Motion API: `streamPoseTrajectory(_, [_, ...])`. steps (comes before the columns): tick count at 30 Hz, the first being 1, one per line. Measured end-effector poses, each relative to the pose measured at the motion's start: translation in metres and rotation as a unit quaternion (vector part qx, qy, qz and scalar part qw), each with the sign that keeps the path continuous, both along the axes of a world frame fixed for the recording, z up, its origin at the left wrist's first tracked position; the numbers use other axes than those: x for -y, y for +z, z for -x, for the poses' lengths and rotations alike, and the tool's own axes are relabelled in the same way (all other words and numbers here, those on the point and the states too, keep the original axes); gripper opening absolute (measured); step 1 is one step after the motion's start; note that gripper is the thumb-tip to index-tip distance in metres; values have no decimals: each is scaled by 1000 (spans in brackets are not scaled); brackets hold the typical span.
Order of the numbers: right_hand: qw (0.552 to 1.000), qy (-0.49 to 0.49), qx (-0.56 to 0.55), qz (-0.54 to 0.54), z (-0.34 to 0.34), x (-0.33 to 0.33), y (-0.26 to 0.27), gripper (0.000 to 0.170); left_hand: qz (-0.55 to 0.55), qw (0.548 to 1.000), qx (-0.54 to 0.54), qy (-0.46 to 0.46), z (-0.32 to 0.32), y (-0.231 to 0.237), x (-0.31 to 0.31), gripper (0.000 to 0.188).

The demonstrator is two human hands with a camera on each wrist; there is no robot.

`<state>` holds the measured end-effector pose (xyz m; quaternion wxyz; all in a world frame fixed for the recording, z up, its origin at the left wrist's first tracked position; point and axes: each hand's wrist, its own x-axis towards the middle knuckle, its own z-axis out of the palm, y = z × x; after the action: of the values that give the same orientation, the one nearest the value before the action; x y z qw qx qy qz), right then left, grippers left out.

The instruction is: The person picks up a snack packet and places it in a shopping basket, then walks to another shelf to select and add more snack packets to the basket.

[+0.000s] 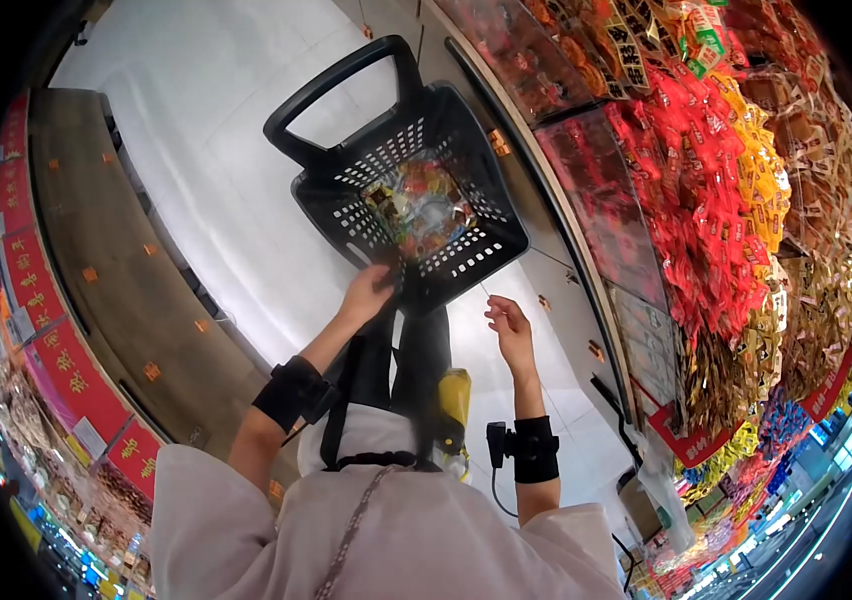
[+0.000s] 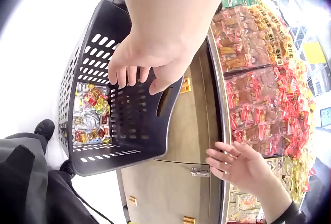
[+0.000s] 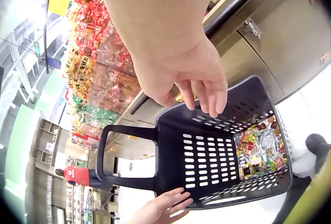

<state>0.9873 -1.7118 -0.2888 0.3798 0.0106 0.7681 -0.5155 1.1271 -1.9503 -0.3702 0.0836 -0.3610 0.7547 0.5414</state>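
Note:
A black perforated basket (image 1: pixel 326 185) has wrapped sweets (image 1: pixel 426 210) at its bottom. In the head view my left hand (image 1: pixel 369 295) is at its near left rim. The left wrist view shows this hand (image 2: pixel 152 53) over the basket wall (image 2: pixel 139 131), fingers loosely bent and thumb beside the slot; whether it touches the wall is unclear. My right hand (image 1: pixel 511 328) is off the basket's near right side, holding nothing. In the right wrist view that hand (image 3: pixel 183 74) hangs with relaxed fingers above the rim, and the left hand (image 3: pixel 160 208) is by the basket's edge.
Red and gold packaged snacks (image 1: pixel 691 200) fill the shelves on the right. Another display with red signs (image 1: pixel 76 370) runs along the left. A wooden cabinet (image 2: pixel 170 182) stands beside the basket. Farther off is a person in a red top (image 3: pixel 78 176).

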Motion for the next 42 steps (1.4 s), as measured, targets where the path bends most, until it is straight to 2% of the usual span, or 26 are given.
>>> streamPoseTrajectory(3, [1000, 2, 22, -8, -3, -6, -15, 23, 2, 1000, -3, 26, 6, -6, -7, 35])
streamPoseTrajectory(6, [998, 48, 24, -22, 0, -14, -26, 26, 2, 999, -19, 38, 11, -17, -16, 35])
streamPoseTrajectory(10, [999, 47, 8, -14, 4, -16, -41, 27, -24, 998, -23, 58, 11, -43, -33, 35])
streamPoseTrajectory(12, [999, 35, 7, -4, 7, -13, -50, 27, 10, 999, -39, 35, 10, -60, -42, 36])
streamPoseTrajectory(14, [999, 34, 14, -14, 9, -9, -55, 26, -3, 999, -18, 42, 11, -75, -51, 36])
streamPoseTrajectory(23, [998, 64, 2, 6, 19, -6, -103, 26, 77, 996, -39, -20, 26, -105, -68, 38])
streamPoseTrajectory(26, [999, 50, 13, 11, 18, -4, -113, 25, 62, 998, 4, -19, 32, -100, -69, 37])
streamPoseTrajectory(29, [1000, 16, 19, 19, 16, -3, -130, 25, 36, 999, 0, 16, 32, -115, -75, 34])
streamPoseTrajectory(32, [999, 1, 27, 27, 16, -2, -142, 26, 54, 998, 19, -5, 35, -132, -80, 34])
streamPoseTrajectory(34, [999, 2, 38, 26, 19, 2, -147, 27, 67, 995, 68, -19, 43, -141, -82, 36])
streamPoseTrajectory(35, [998, 50, 48, 2, 22, 2, -153, 26, 74, 993, 93, -25, 48, -146, -83, 38])
streamPoseTrajectory(40, [997, 71, 35, 15, 39, 13, -171, 25, 108, 984, 139, -29, 83, -189, -78, 40])
streamPoseTrajectory(42, [998, 40, 44, 34, 52, 15, -175, 26, 129, 977, 163, -44, 100, -207, -72, 42])
